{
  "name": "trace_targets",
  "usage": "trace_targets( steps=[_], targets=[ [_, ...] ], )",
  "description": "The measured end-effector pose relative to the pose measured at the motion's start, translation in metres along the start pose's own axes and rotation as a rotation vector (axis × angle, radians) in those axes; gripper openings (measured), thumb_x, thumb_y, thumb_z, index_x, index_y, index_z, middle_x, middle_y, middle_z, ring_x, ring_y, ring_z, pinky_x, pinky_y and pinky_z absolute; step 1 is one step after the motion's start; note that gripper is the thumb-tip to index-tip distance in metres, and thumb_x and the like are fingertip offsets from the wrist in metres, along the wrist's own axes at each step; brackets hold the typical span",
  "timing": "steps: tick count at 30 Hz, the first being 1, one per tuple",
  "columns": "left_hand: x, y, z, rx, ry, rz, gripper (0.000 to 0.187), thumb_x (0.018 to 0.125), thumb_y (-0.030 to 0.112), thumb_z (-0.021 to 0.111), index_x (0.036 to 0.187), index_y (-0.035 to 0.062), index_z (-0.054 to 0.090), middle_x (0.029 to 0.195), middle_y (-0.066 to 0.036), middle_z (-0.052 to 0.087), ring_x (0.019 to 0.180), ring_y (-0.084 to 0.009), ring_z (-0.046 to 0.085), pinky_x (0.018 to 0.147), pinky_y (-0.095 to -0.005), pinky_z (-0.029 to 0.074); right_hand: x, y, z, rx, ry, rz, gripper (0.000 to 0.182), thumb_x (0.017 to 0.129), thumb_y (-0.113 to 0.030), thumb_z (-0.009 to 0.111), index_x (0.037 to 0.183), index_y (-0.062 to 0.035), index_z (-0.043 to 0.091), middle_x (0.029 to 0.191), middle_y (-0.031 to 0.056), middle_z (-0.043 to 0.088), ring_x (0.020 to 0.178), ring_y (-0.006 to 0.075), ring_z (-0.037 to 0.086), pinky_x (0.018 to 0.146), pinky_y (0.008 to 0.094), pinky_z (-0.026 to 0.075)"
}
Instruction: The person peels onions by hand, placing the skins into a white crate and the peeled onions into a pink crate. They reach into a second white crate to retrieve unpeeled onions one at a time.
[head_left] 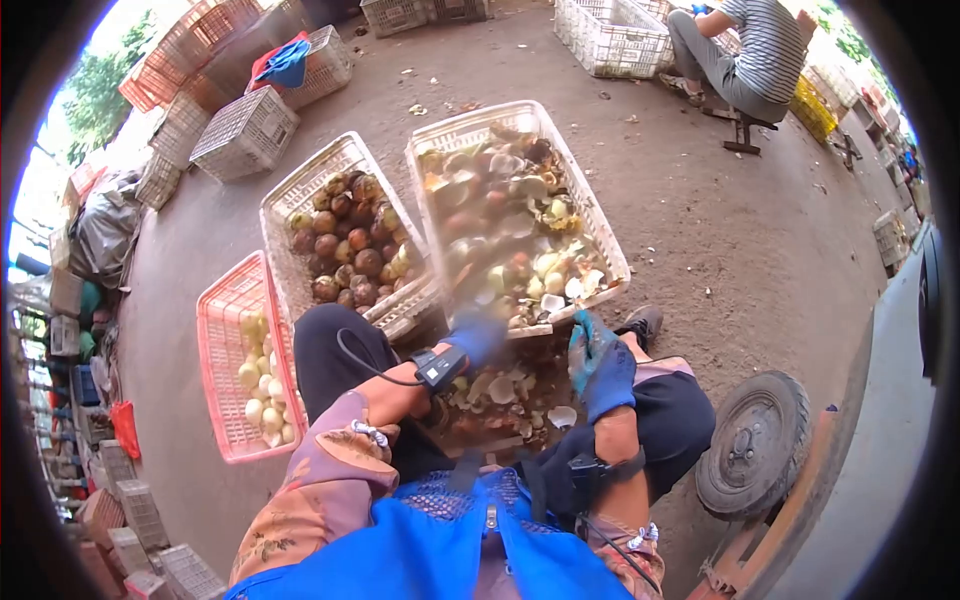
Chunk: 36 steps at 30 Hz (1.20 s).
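Note:
My left hand [478, 338], in a blue glove, is smeared by motion at the near edge of the white crate of peelings [590, 210]; its fingers cannot be made out. Beside it on the right, my right hand [598, 362], in a blue and teal glove, has its fingers curled together near the crate's corner; what it holds, if anything, is hidden. Brown unpeeled bulbs [350, 240] fill a white crate to the left. Pale peeled bulbs [265, 400] lie in a pink crate [222, 370]. Peelings [500, 388] lie between my knees.
A wheel [752, 445] stands at the right beside a grey panel [850, 480]. A person [750, 60] sits on a low stool at the upper right, near a white crate [615, 45]. More crates [245, 135] stand at the upper left.

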<state>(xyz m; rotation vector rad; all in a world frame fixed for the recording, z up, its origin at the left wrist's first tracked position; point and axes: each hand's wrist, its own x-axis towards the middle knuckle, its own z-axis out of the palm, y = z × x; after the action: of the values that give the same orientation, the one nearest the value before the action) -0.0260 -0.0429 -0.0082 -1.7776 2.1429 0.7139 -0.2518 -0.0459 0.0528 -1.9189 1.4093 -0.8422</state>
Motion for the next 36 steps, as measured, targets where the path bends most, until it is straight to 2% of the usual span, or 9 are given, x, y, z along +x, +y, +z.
trace_targets(
  steps=[5,16,22,23,28,30,32,33,36],
  targets=[
    [0.011,0.045,0.034,0.028,0.119,0.048,0.016,0.077,0.005,0.059,0.085,0.0018,0.073,0.081,-0.020,0.071,0.079,-0.0343,0.071,0.072,-0.0441,0.053,0.006,-0.006,-0.019,-0.033,-0.064,0.084,0.031,0.093,-0.016,0.055,0.121,-0.0058,0.062,0.101,0.0223,0.068,0.092,0.0395,0.066,0.078,0.0453,0.053],
    [-0.056,0.071,0.033,-0.260,0.156,0.140,0.016,0.081,0.016,0.065,0.086,0.0014,0.070,0.085,-0.022,0.070,0.077,-0.0381,0.069,0.065,-0.0463,0.054,0.004,0.000,0.005,-0.177,-0.103,0.105,0.035,0.091,-0.011,0.050,0.124,0.0001,0.055,0.107,0.0273,0.065,0.100,0.0426,0.063,0.086,0.0452,0.051],
    [-0.075,-0.059,-0.006,-1.181,0.893,-0.057,0.024,0.089,0.021,0.063,0.108,0.0092,0.069,0.098,-0.015,0.070,0.088,-0.0297,0.067,0.081,-0.0412,0.052,0.009,-0.007,0.021,-0.055,-0.102,-0.070,0.043,0.090,-0.003,0.048,0.132,0.0023,0.053,0.112,0.0285,0.064,0.100,0.0386,0.065,0.087,0.0414,0.051],
    [-0.071,-0.117,-0.013,-0.495,1.137,-0.005,0.029,0.090,0.020,0.069,0.112,0.0013,0.067,0.087,-0.004,0.070,0.072,-0.0140,0.060,0.065,-0.0276,0.048,0.012,-0.010,0.023,-0.117,-0.119,-0.096,0.043,0.090,-0.004,0.049,0.132,0.0017,0.053,0.111,0.0281,0.065,0.099,0.0393,0.065,0.086,0.0418,0.051],
    [-0.057,-0.307,0.007,-2.022,1.148,-0.746,0.015,0.091,0.028,0.062,0.081,0.0179,0.057,0.066,-0.001,0.052,0.050,-0.0173,0.049,0.044,-0.0331,0.038,0.028,-0.036,0.044,-0.223,-0.181,-0.066,0.041,0.090,-0.007,0.052,0.130,-0.0006,0.056,0.109,0.0262,0.066,0.096,0.0410,0.066,0.082,0.0432,0.053],
    [-0.024,-0.389,0.066,-1.474,0.819,-0.891,0.018,0.091,0.030,0.060,0.078,0.0201,0.052,0.069,-0.001,0.053,0.055,-0.0179,0.050,0.047,-0.0348,0.039,0.032,-0.044,0.050,-0.318,-0.313,0.039,0.038,0.093,-0.009,0.052,0.129,0.0011,0.058,0.114,0.0248,0.066,0.104,0.0375,0.066,0.091,0.0387,0.051],
    [-0.009,-0.401,0.080,-1.990,0.571,-0.654,0.018,0.090,0.030,0.059,0.077,0.0183,0.053,0.066,-0.001,0.051,0.059,-0.0190,0.052,0.049,-0.0340,0.039,0.032,-0.038,0.056,-0.299,-0.290,-0.004,0.037,0.092,-0.010,0.053,0.127,0.0008,0.060,0.113,0.0254,0.067,0.102,0.0397,0.066,0.088,0.0385,0.052],
    [0.013,-0.394,0.092,-1.429,0.728,-0.770,0.013,0.087,0.025,0.062,0.086,0.0129,0.061,0.074,-0.002,0.059,0.066,-0.0196,0.057,0.054,-0.0341,0.044,0.033,-0.037,0.057,-0.314,-0.298,-0.008,0.037,0.091,-0.010,0.054,0.126,-0.0005,0.060,0.112,0.0248,0.066,0.100,0.0404,0.065,0.086,0.0406,0.053],
    [0.053,-0.386,0.106,-1.367,0.821,-0.756,0.053,0.082,0.013,0.073,0.130,-0.0001,0.057,0.118,-0.011,0.065,0.094,-0.0192,0.063,0.083,-0.0321,0.050,0.038,-0.040,0.059,-0.327,-0.335,0.060,0.036,0.090,-0.010,0.055,0.125,-0.0026,0.060,0.109,0.0240,0.067,0.096,0.0410,0.066,0.081,0.0436,0.054]
  ],
)
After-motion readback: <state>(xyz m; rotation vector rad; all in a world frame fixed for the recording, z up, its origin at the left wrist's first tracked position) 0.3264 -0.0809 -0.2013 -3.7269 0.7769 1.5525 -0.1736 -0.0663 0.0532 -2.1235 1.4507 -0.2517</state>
